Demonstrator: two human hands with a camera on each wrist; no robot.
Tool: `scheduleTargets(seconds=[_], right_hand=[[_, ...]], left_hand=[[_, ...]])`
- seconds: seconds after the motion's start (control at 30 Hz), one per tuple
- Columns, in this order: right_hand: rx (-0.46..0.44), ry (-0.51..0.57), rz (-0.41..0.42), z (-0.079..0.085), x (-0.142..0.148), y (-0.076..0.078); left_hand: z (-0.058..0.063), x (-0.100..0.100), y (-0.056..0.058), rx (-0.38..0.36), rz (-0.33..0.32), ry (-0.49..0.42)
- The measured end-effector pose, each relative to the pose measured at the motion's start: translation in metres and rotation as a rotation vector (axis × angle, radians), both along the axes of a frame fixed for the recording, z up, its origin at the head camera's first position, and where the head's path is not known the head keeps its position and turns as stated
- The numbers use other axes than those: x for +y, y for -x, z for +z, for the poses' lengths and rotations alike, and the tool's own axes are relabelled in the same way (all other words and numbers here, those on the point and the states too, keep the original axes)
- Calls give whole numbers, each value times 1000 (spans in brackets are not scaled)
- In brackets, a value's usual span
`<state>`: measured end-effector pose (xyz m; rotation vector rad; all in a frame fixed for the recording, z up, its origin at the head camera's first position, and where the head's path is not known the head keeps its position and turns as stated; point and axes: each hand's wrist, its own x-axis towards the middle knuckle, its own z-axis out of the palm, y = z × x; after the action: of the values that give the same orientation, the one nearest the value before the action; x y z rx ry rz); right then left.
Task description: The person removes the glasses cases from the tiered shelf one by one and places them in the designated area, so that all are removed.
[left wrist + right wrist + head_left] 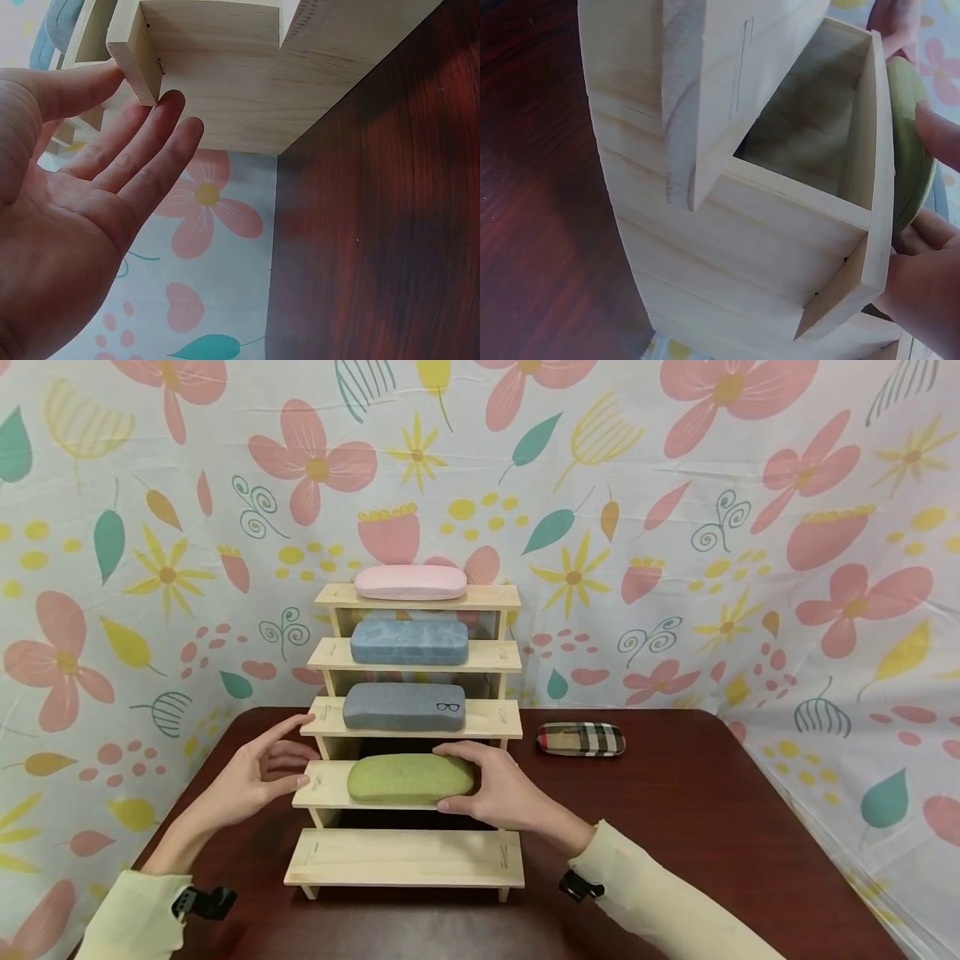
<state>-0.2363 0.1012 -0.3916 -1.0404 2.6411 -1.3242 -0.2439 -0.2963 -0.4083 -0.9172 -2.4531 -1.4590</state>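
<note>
A green glasses case [411,778] lies on the second step from the bottom of a wooden stepped display rack [405,858]. My right hand [498,785] grips its right end, thumb at the front and fingers behind. The right wrist view shows part of the green case [906,142] beside the step's edge, between thumb and fingers. At the rack's left side, my left hand [251,777] touches the step ends with spread, fairly straight fingers. In the left wrist view, the left hand's fingers [146,161] reach past the end of a step board [139,52].
Higher steps carry a grey case [405,707] with a glasses print, a blue case [409,642] and, on top, a pink case [410,582]. A plaid case [581,739] lies right of the rack on the dark red table [675,827]. Behind hangs a floral cloth [480,460].
</note>
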Motion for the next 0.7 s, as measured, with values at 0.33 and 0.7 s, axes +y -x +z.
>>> scheduleTargets(seconds=[0.33,0.7], right_hand=[[-76,61,29,-2,6,1],[-63,53,37,-2,6,4]], left_hand=[[1,1,-3,-2,3,1],[-1,0,-1,-4,-5,-5]])
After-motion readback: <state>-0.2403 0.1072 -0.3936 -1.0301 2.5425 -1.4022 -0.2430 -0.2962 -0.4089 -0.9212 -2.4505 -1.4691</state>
